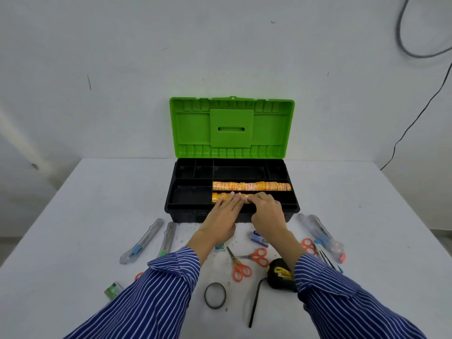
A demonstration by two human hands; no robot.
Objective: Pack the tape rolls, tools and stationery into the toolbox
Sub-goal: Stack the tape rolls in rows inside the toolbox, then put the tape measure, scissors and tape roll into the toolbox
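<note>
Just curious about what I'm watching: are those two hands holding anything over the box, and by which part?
The left hand rests flat-fingered on the front row of tape rolls. The right hand pinches a roll's top edge there.

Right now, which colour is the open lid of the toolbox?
Bright green; the lid shows clearly in the head view.

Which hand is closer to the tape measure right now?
Right. The right hand is at the toolbox, almost straight above the tape measure in the picture; that arm's sleeve covers its edge. The left hand is at the toolbox too, further left.
</note>
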